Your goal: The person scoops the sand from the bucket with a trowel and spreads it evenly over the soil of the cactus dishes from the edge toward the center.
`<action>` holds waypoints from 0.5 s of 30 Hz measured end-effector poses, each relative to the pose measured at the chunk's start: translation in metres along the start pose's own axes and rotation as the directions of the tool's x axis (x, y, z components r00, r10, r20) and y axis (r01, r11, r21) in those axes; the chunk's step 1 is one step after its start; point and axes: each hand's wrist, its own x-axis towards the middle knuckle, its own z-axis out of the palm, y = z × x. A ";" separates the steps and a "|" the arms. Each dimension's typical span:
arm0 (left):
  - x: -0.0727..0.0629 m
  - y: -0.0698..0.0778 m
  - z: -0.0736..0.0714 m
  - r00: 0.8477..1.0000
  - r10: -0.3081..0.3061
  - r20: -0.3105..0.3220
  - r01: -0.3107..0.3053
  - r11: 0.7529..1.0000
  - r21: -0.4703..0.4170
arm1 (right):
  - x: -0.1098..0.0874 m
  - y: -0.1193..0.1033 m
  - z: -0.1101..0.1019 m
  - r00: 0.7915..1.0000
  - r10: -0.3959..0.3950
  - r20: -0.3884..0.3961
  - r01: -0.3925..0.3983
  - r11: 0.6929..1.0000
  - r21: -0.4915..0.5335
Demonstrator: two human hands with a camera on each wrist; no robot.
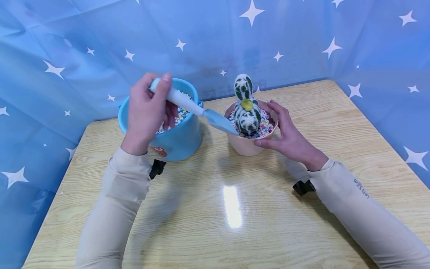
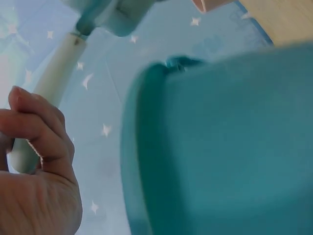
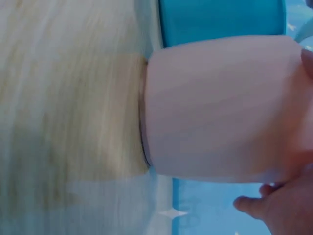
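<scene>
My left hand [image 1: 146,112] grips the pale handle of a small blue hand trowel [image 1: 220,121] over a blue bucket [image 1: 179,144]. Small multicoloured pebbles [image 1: 181,114] lie inside the bucket. The trowel's blade slants down to the right, its tip at the rim of a pale pink flower pot [image 1: 246,145]. In that pot stands a green cactus with white fuzz [image 1: 248,117] and a yellow patch, with coloured pebbles round its base. From the right, my right hand [image 1: 289,138] holds the pot, thumb at the near side and fingers at the far rim.
Both containers stand on a wood-grain table [image 1: 268,224], the bucket left of the pot. A blue cloth with white stars [image 1: 208,45] hangs behind and along the sides. Black mounts [image 1: 304,187] sit beneath both wrists.
</scene>
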 end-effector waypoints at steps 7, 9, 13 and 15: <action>-0.006 0.008 -0.056 0.932 0.048 -0.359 -0.119 0.976 -0.180 | 0.002 -0.004 -0.003 1.000 0.011 0.016 -0.011 1.000 -0.009; -0.007 0.011 -0.075 0.880 0.105 -0.462 -0.182 0.975 -0.126 | 0.001 -0.004 -0.002 1.000 0.009 0.002 -0.009 1.000 -0.009; -0.008 0.016 -0.107 0.792 0.225 -0.567 -0.170 0.974 0.150 | 0.000 -0.004 -0.002 1.000 0.001 -0.013 -0.001 1.000 -0.012; -0.008 0.016 -0.118 0.775 0.271 -0.572 -0.114 0.949 0.295 | 0.000 -0.003 -0.003 1.000 0.004 -0.008 -0.004 1.000 -0.005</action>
